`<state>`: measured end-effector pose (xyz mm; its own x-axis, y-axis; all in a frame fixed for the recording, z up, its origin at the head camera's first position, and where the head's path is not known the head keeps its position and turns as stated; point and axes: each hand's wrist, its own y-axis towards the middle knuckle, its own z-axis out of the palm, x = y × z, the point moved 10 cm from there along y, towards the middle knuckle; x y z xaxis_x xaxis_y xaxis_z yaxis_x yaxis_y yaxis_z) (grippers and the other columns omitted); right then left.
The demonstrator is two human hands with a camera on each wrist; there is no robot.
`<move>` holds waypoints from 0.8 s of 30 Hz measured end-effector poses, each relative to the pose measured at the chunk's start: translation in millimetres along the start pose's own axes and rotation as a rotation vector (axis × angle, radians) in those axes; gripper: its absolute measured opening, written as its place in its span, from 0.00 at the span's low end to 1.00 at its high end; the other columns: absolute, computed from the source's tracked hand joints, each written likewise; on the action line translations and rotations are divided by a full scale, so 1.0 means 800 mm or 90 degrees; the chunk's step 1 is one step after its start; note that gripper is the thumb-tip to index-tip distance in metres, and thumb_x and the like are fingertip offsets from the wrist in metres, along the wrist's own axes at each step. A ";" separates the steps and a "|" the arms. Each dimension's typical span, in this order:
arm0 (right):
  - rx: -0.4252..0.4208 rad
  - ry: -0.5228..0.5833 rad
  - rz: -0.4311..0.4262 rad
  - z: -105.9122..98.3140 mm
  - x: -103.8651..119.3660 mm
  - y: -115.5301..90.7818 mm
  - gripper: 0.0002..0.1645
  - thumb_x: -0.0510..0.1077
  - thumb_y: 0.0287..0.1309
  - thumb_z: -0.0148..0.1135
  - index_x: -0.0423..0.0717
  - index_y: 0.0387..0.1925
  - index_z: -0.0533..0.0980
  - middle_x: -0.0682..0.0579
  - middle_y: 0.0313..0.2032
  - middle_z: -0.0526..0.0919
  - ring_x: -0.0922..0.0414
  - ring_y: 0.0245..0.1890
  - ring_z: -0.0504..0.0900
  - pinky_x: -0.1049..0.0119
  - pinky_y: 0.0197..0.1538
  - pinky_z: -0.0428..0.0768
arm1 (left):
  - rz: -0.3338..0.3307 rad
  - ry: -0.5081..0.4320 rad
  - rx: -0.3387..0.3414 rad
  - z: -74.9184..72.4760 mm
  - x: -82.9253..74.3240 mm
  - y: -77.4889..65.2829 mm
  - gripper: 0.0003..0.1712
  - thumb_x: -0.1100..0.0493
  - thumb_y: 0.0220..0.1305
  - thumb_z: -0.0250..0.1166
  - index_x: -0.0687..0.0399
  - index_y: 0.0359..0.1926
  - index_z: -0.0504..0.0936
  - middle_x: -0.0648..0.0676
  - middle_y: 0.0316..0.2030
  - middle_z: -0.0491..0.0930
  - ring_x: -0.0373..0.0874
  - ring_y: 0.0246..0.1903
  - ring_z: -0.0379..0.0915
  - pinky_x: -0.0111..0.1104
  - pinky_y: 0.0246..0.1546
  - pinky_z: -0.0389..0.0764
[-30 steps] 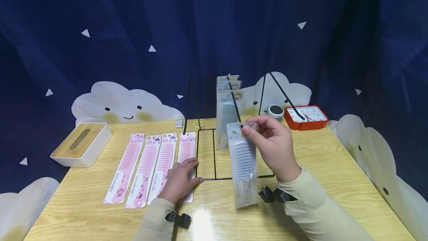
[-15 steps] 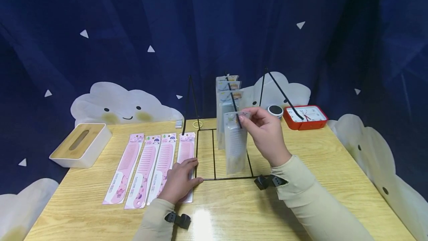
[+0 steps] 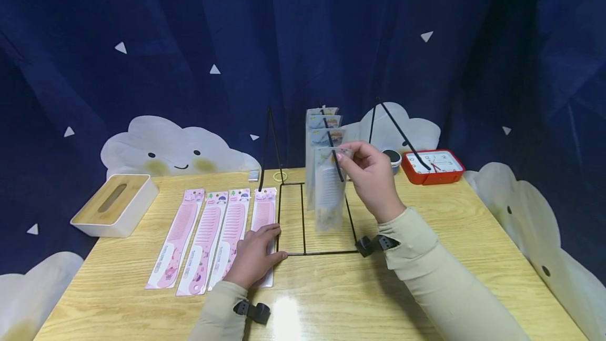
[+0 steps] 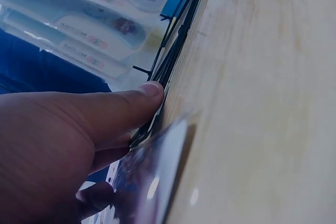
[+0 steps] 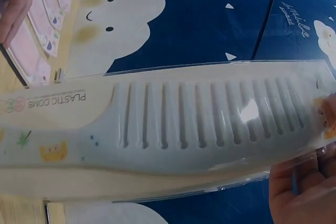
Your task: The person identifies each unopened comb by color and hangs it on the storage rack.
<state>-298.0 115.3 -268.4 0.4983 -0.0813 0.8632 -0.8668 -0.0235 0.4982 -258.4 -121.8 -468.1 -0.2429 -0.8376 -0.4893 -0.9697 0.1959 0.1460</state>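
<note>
My right hand (image 3: 371,177) pinches the top of a clear-packaged blue comb (image 3: 328,188) between thumb and fingers. The package hangs down from the fingertips at the front of the rack's middle black prong (image 3: 336,159), which overlaps its top edge. In the right wrist view, the comb (image 5: 210,119) shows wide teeth and the words PLASTIC COMB. Several similar packaged combs (image 3: 311,172) hang farther back on that prong. My left hand (image 3: 255,254) rests at the front left corner of the wire rack (image 3: 303,220), thumb on the wire (image 4: 173,56), over a pink packaged comb (image 3: 263,212).
More pink packaged combs (image 3: 218,241) lie side by side on the table, left of the rack. A tissue box (image 3: 106,201) stands at the far left. Behind the rack's right side are a red clock (image 3: 433,167) and a small round device (image 3: 393,158). Two other prongs, left and right, rise from the rack.
My right hand has moved forward, up and slightly left, bringing the packaged blue comb from in front of the rack to the middle prong. The left hand has stayed in place.
</note>
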 end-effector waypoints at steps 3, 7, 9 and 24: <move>0.006 0.009 0.007 -0.001 -0.003 -0.002 0.10 0.35 0.65 0.64 0.34 0.46 0.79 0.47 0.44 0.83 0.58 0.38 0.80 0.71 0.40 0.79 | 0.000 -0.003 0.000 0.000 0.000 0.000 0.34 0.48 0.54 0.76 0.55 0.60 0.81 0.50 0.64 0.76 0.52 0.50 0.72 0.45 0.42 0.69; 0.011 0.009 0.018 -0.006 -0.014 -0.008 0.12 0.34 0.64 0.64 0.32 0.48 0.77 0.52 0.43 0.82 0.58 0.40 0.79 0.71 0.43 0.79 | -0.001 -0.004 0.001 0.000 0.001 0.000 0.34 0.47 0.55 0.76 0.55 0.61 0.81 0.49 0.64 0.76 0.52 0.50 0.72 0.45 0.42 0.68; 0.010 -0.002 0.022 -0.013 -0.024 -0.014 0.12 0.34 0.64 0.64 0.33 0.48 0.76 0.53 0.43 0.82 0.57 0.41 0.80 0.71 0.45 0.79 | -0.002 -0.005 0.002 0.000 0.000 0.001 0.34 0.47 0.55 0.76 0.55 0.61 0.81 0.49 0.64 0.76 0.52 0.50 0.72 0.46 0.43 0.69; 0.041 -0.196 0.152 -0.067 -0.119 -0.091 0.26 0.45 0.65 0.67 0.41 0.61 0.75 0.45 0.62 0.78 0.49 0.62 0.72 0.49 0.64 0.66 | -0.001 -0.002 0.002 0.000 -0.002 -0.001 0.35 0.46 0.54 0.76 0.56 0.61 0.81 0.49 0.65 0.75 0.52 0.49 0.72 0.45 0.42 0.69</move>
<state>-281.4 178.3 -382.6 0.2622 -0.3862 0.8844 -0.9618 -0.0291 0.2724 -257.6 -120.6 -467.8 -0.2412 -0.8363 -0.4924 -0.9702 0.1957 0.1429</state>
